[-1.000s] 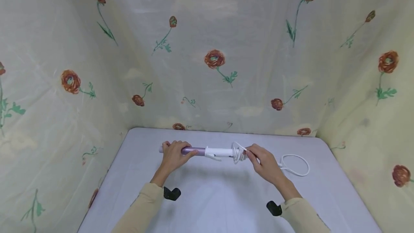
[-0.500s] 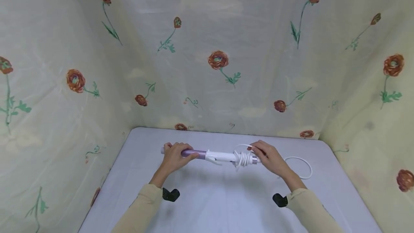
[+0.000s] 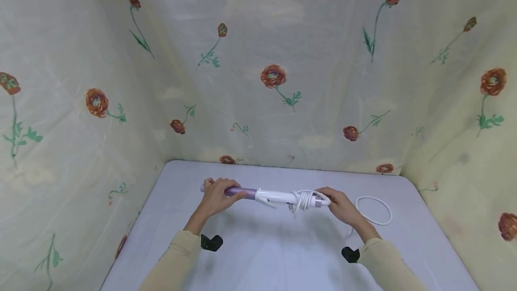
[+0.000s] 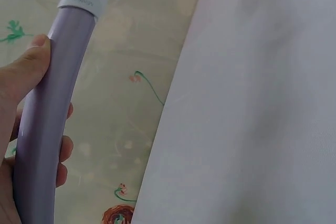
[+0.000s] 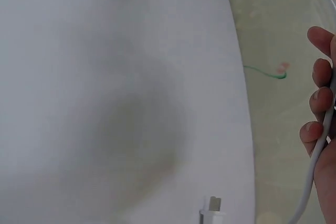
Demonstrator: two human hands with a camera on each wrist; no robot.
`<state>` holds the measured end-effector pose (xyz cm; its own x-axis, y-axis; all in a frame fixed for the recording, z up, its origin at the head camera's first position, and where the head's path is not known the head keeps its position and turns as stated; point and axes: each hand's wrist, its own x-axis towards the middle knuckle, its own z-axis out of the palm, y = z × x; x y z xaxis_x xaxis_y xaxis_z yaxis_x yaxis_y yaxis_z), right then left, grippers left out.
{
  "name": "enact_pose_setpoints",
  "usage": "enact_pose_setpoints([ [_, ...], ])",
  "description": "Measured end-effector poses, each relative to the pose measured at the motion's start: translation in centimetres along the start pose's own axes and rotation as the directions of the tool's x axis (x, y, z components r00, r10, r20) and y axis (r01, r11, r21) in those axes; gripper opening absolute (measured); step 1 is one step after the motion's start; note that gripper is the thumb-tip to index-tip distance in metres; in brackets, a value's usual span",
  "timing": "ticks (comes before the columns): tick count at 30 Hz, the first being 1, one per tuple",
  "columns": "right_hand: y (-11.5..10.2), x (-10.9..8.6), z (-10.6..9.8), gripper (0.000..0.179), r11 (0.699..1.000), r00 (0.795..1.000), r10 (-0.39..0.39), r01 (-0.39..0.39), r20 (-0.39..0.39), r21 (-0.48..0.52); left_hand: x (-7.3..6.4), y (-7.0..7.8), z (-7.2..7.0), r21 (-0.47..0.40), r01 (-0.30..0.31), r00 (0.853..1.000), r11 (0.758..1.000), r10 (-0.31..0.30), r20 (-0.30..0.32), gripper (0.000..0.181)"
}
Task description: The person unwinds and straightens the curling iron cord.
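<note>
A curling iron (image 3: pixel 278 197) with a purple barrel and a white handle is held level above the table. My left hand (image 3: pixel 216 195) grips the purple barrel (image 4: pixel 52 108), thumb along one side and fingertips showing on the other in the left wrist view. White cord (image 3: pixel 304 200) lies in several turns around the handle's right end. My right hand (image 3: pixel 344 206) holds the free cord (image 5: pixel 321 153) just past that end, fingers curled round it. In the right wrist view, a white plug (image 5: pixel 213 215) with a metal tip shows at the bottom edge.
A loop of the cord (image 3: pixel 390 218) hangs right of my right hand. The table (image 3: pixel 266 255) has a pale cover. Flower-print cloth (image 3: pixel 242 48) closes in the back and both sides. A black device sits at each wrist.
My right hand has carried the cord up and over the handle, then down past its right end. The turns now show more plainly. My left hand keeps its grip on the barrel.
</note>
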<state>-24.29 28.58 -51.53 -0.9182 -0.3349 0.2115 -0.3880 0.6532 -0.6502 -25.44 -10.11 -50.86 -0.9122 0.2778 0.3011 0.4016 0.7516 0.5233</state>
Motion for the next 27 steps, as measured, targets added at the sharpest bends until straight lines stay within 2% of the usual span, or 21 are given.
enact_pose_setpoints([
  [4, 0.8, -1.1, 0.8, 0.017, 0.999, 0.999, 0.046, -0.046, 0.004, 0.006, 0.3, 0.3, 0.0, 0.0, 0.008, 1.0, 1.0, -0.008, 0.009, 0.039],
  [9, 0.8, -2.2, 2.3, 0.015, 0.995, 0.994, 0.093, -0.095, 0.06, 0.033, 0.3, 0.5, 0.4, -0.002, 0.0, 1.0, 1.0, 0.0, -0.001, 0.039],
  [13, -0.1, -2.6, 4.2, 0.014, 0.997, 0.989, 0.043, -0.051, 0.142, 0.051, -0.1, 0.4, 0.6, 0.013, -0.018, 0.999, 1.0, 0.018, -0.045, 0.037],
  [17, -1.4, -2.5, 5.7, 0.026, 0.997, 0.978, -0.007, -0.008, 0.21, 0.07, -0.3, 0.2, 0.7, 0.026, -0.013, 0.995, 1.0, 0.016, -0.095, 0.036],
  [21, -2.6, -2.5, 6.6, 0.04, 0.997, 0.984, -0.01, -0.005, 0.175, 0.082, -0.1, 0.3, 1.0, 0.04, -0.007, 0.995, 0.999, 0.011, -0.099, 0.038],
  [27, -3.3, -2.4, 7.1, 0.018, 0.993, 0.996, 0.006, -0.016, 0.086, 0.114, 0.2, 0.9, 1.7, 0.063, -0.022, 0.994, 0.998, 0.029, -0.107, 0.038],
])
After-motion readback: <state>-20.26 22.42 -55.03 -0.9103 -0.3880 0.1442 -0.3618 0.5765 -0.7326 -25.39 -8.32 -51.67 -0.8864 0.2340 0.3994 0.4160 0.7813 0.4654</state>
